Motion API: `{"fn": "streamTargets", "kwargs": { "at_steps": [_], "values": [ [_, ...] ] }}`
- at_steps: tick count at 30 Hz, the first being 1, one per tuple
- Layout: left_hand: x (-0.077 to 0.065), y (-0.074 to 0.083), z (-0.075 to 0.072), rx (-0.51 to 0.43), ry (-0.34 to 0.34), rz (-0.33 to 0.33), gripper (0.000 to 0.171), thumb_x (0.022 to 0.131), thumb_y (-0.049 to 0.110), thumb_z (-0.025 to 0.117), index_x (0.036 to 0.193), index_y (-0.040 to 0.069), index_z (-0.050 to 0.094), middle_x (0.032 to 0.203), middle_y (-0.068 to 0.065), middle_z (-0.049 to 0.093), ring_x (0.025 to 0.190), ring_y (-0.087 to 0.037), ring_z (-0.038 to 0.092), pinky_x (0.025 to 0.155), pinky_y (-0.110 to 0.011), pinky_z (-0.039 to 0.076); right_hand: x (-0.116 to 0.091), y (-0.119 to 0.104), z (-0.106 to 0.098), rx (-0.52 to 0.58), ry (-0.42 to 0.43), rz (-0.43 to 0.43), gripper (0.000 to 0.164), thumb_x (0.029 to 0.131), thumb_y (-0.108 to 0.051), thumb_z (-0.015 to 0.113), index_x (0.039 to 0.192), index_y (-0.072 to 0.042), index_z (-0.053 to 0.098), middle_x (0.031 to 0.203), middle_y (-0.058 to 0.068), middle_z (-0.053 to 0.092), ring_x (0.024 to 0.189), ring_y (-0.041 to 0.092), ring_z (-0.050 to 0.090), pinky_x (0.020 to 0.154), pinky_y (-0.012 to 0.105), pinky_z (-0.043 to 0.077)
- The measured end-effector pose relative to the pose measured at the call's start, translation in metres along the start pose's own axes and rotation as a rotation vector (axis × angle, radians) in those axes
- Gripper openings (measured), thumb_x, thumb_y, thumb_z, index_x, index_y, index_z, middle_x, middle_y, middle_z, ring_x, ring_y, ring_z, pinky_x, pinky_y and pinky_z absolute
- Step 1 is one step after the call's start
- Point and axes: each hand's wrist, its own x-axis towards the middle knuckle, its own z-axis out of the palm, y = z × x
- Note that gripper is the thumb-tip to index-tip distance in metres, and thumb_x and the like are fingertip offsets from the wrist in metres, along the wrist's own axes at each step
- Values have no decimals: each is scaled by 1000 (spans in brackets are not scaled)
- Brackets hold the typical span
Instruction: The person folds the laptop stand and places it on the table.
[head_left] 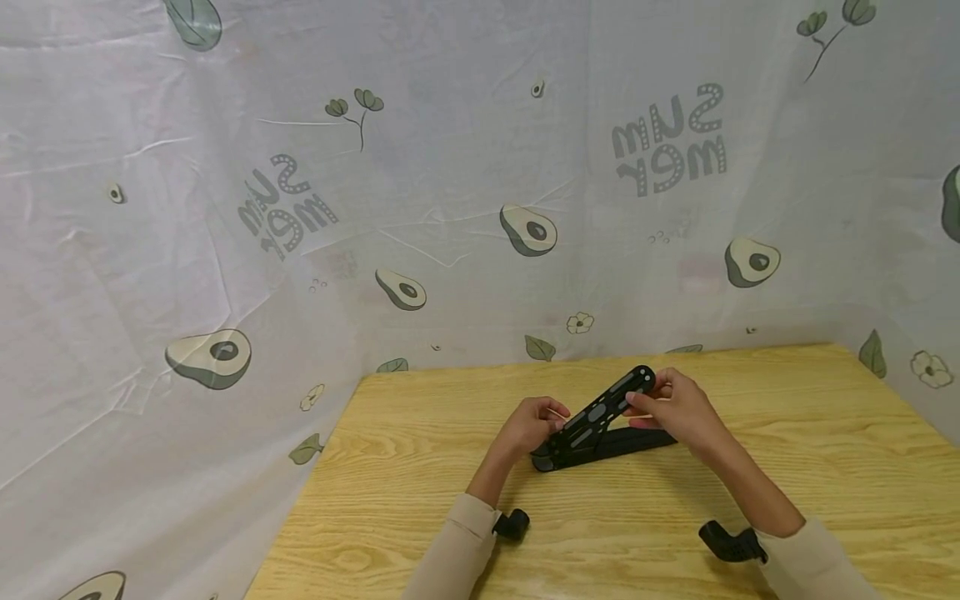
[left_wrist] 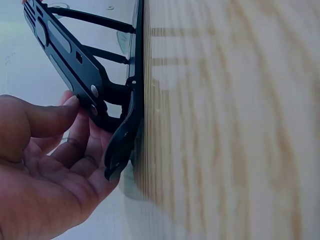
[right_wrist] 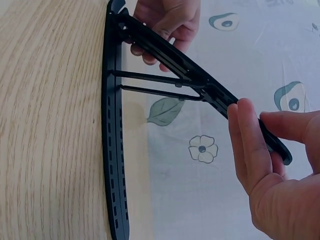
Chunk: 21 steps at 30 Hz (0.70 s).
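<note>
A black folding laptop stand rests on the table, its upper arm raised at a slant above the long base. Two thin struts span the gap between arm and base. Grey pads show on the arm's upper face. Near the hinged end, my left hand pinches the arm's edge; in the left wrist view the thumb lies against it with fingers behind. My right hand grips the raised free end between thumb and fingers, as the right wrist view shows.
The light wooden table ends at a back edge just behind the stand. A pale cloth printed with avocados and leaves hangs behind and at the left. Black curved pieces stick out from both sleeves.
</note>
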Motion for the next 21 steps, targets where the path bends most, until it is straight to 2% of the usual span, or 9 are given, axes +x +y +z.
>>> {"fn": "streamTargets", "kwargs": {
  "at_steps": [13, 21],
  "values": [
    [4, 1, -5, -20, -69, 9, 18, 107, -3, 58, 120, -6, 71, 107, -22, 72, 80, -18, 55, 65, -26, 41, -6, 0, -1, 70, -38, 10, 27, 109, -8, 63, 122, 8, 45, 122, 26, 64, 96, 11, 80, 86, 29, 66],
    [6, -1, -7, -8, -92, 12, 18, 107, -1, 60, 119, -6, 71, 112, -26, 73, 84, -18, 56, 67, -26, 42, -11, -1, -2, 93, -72, 12, 25, 109, -7, 61, 122, 9, 45, 120, 25, 66, 100, 16, 81, 86, 31, 66]
  ]
}}
